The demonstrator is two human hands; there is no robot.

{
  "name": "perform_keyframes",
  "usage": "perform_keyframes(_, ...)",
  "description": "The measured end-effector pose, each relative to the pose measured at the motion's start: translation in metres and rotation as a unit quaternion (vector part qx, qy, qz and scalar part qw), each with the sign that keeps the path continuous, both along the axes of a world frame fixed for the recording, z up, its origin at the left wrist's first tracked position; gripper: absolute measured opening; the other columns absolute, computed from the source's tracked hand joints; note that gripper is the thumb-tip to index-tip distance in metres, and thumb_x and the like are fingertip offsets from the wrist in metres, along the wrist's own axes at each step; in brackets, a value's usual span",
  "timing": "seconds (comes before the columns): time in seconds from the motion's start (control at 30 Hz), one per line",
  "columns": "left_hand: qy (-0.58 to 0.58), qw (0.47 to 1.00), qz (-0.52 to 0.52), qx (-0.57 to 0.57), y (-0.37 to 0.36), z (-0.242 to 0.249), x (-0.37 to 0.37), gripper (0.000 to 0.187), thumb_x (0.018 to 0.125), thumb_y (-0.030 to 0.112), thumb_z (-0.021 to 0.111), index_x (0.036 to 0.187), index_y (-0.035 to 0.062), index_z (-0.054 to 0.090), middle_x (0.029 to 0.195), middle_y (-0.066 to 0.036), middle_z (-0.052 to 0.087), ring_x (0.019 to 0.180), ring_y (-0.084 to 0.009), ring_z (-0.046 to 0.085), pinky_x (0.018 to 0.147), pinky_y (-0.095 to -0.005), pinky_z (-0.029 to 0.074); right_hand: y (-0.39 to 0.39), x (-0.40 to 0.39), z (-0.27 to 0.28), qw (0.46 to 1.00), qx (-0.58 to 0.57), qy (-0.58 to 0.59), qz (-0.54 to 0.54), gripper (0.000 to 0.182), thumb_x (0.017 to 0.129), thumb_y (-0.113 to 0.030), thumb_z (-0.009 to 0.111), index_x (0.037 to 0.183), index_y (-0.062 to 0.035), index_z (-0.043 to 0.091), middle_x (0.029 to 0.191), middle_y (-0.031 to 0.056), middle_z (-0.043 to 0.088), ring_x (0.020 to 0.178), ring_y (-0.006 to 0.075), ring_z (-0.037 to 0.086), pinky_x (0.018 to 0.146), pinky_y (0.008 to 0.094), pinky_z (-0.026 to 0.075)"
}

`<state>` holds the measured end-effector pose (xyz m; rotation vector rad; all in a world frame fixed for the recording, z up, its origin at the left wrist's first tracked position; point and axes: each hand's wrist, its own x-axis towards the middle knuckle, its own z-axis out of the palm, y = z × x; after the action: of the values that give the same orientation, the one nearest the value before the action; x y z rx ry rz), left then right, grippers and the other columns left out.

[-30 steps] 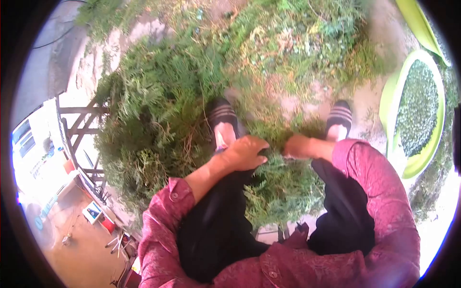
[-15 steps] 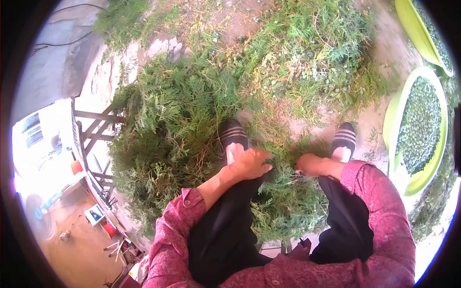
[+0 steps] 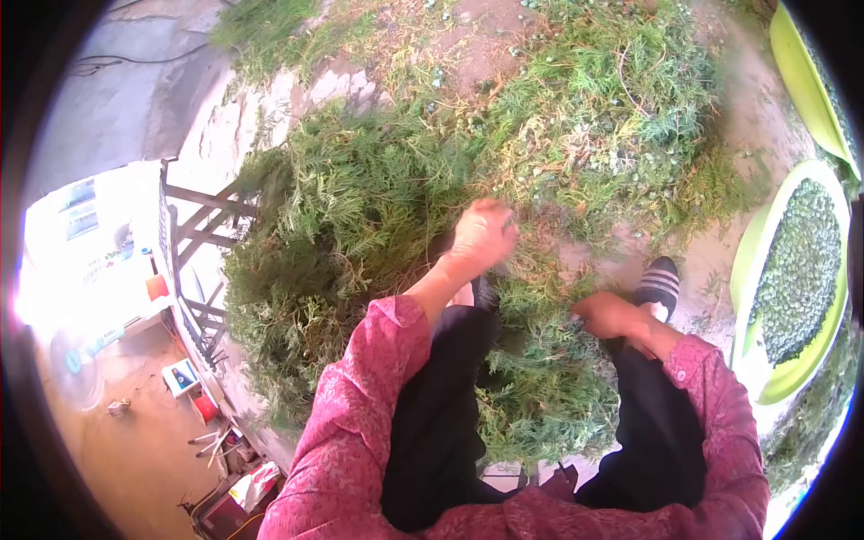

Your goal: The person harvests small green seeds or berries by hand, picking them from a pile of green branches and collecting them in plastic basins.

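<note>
Grips of left hand [image 3: 484,236] and right hand [image 3: 607,315] look half-curled; what they hold, I cannot tell. Hard tugging could scatter the sprigs [image 3: 551,378].

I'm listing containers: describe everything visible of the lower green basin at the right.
The basin is lime green, smooth and plastic-looking, with a paler rim. It sits on the ground, apart from the right hand. Small grey-green pieces fill most of it; bare wall shows at its lower end. A second basin appears above.
</note>
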<state>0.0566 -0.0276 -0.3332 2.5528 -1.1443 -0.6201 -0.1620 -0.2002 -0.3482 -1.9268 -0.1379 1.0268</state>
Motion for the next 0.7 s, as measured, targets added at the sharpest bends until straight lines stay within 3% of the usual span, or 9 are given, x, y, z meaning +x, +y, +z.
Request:
perform_keyframes(0.03,-0.008,0.996,0.010,-0.094,0.004,0.003,0.013,0.021,0.073,0.017,0.060,0.089,0.0041,0.061,0.088,-0.014,0.061,0.087,-0.0317,0.058,0.081,-0.0412,0.045,-0.001,0.007,0.013,0.999,-0.028,-0.001,0.027,0.042,0.071,-0.004,0.050,0.112,-0.0086,0.057,0.099,0.0164,0.062,0.090,0.0318,0.060,0.081,0.0360,0.047)
perform_keyframes(0.07,-0.028,0.994,0.057,-0.088,0.009,0.006,0.024,0.015,0.072,0.012,0.059,0.084,0.0036,0.062,0.082,-0.015,0.061,0.081,-0.0324,0.058,0.075,-0.0399,0.047,-0.001,0.013,0.025,0.997,-0.056,-0.001,0.054,0.043,0.070,-0.004,0.049,0.111,-0.0092,0.058,0.099,0.0170,0.062,0.092,0.0333,0.059,0.084,0.0372,0.046)
perform_keyframes(0.2,-0.102,0.982,0.152,-0.044,0.027,0.006,0.066,0.014,0.072,0.007,0.057,0.084,0.0060,0.063,0.086,-0.015,0.060,0.081,-0.0330,0.058,0.072,-0.0386,0.048,-0.001,0.031,0.045,1.000,-0.001,-0.012,-0.002,0.037,0.070,-0.005,0.050,0.105,-0.0087,0.062,0.094,0.0169,0.063,0.091,0.0323,0.059,0.081,0.0379,0.047)
perform_keyframes(0.3,-0.081,0.986,0.146,0.013,0.035,-0.006,0.072,0.021,0.072,0.014,0.062,0.092,0.0080,0.063,0.088,-0.015,0.060,0.084,-0.0334,0.058,0.074,-0.0399,0.047,-0.001,0.038,0.045,0.999,-0.001,-0.031,-0.017,0.032,0.071,-0.005,0.049,0.099,-0.0080,0.064,0.091,0.0165,0.063,0.090,0.0311,0.060,0.079,0.0368,0.048)
perform_keyframes(0.37,-0.064,0.983,0.163,0.052,0.036,-0.013,0.067,0.034,0.071,0.023,0.066,0.102,0.0087,0.060,0.093,-0.016,0.060,0.088,-0.0329,0.058,0.077,-0.0399,0.046,-0.004,0.046,0.058,0.994,0.105,0.003,-0.040,0.031,0.072,-0.006,0.049,0.098,-0.0073,0.064,0.092,0.0153,0.064,0.088,0.0287,0.061,0.078,0.0348,0.049)
perform_keyframes(0.4,-0.061,0.983,0.164,0.050,0.033,-0.015,0.067,0.034,0.071,0.023,0.066,0.102,0.0087,0.060,0.093,-0.016,0.060,0.088,-0.0329,0.058,0.077,-0.0399,0.046,-0.002,0.047,0.058,0.994,0.103,0.006,-0.039,0.031,0.072,-0.006,0.049,0.098,-0.0073,0.064,0.092,0.0153,0.064,0.088,0.0287,0.061,0.078,0.0348,0.049)
perform_keyframes(0.5,-0.046,0.964,0.245,0.090,0.031,-0.017,0.067,0.036,0.071,0.022,0.066,0.103,0.0086,0.059,0.098,-0.017,0.060,0.091,-0.0331,0.057,0.079,-0.0392,0.046,0.003,0.046,0.059,0.990,0.129,0.021,-0.054,0.030,0.073,-0.007,0.050,0.099,-0.0065,0.064,0.092,0.0126,0.065,0.086,0.0238,0.063,0.077,0.0320,0.049)
perform_keyframes(0.57,-0.005,0.956,0.284,0.078,0.031,-0.015,0.071,0.034,0.070,0.022,0.065,0.101,0.0081,0.060,0.099,-0.018,0.059,0.092,-0.0340,0.057,0.079,-0.0398,0.046,0.004,0.052,0.062,0.977,0.192,0.074,-0.066,0.030,0.073,-0.006,0.048,0.098,-0.0038,0.063,0.087,0.0082,0.067,0.076,0.0148,0.064,0.071,0.0278,0.050)
perform_keyframes(0.7,-0.037,0.961,0.260,0.089,0.033,-0.021,0.072,0.030,0.070,0.023,0.065,0.096,0.0070,0.062,0.096,-0.019,0.060,0.090,-0.0343,0.057,0.078,-0.0405,0.046,0.004,0.066,0.075,0.961,0.240,0.101,-0.094,0.027,0.077,-0.007,0.047,0.099,-0.0029,0.064,0.087,0.0067,0.066,0.076,0.0125,0.063,0.068,0.0260,0.050)
